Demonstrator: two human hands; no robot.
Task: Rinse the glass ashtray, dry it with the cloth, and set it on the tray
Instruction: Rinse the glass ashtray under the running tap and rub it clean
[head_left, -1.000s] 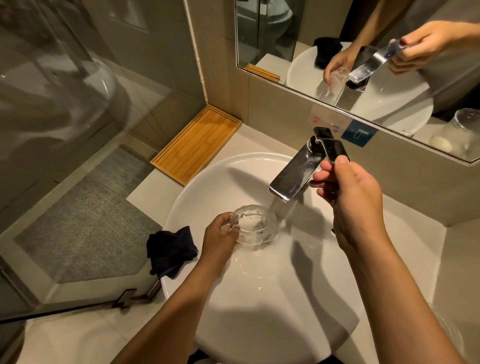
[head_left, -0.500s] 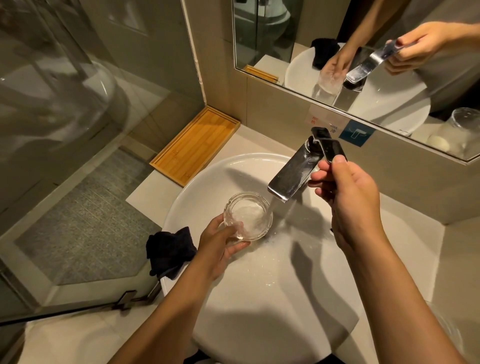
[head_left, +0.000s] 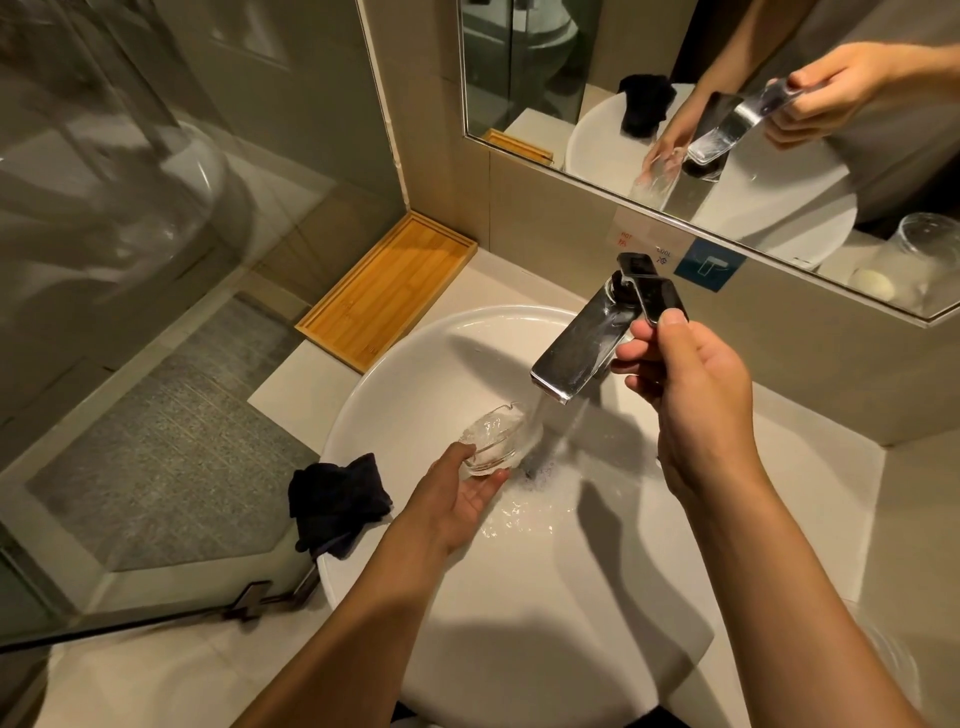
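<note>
My left hand (head_left: 457, 499) holds the clear glass ashtray (head_left: 493, 439) tilted over the white sink (head_left: 519, 649), just left of the water stream falling from the chrome faucet (head_left: 582, 345). My right hand (head_left: 696, 395) pinches the faucet's black lever handle (head_left: 657, 293). A dark cloth (head_left: 337, 501) lies crumpled on the sink's left rim. The wooden tray (head_left: 387, 291) rests on the counter at the back left, against the wall.
A mirror (head_left: 727, 104) hangs above the faucet and reflects both hands. A glass shower partition (head_left: 130, 312) with a metal hinge stands to the left. A clear glass jar (head_left: 893, 670) sits at the right edge of the counter.
My left hand has turned the ashtray from upright under the spout to a tilt beside the stream, moving it slightly left. My right hand stays on the lever and water still runs.
</note>
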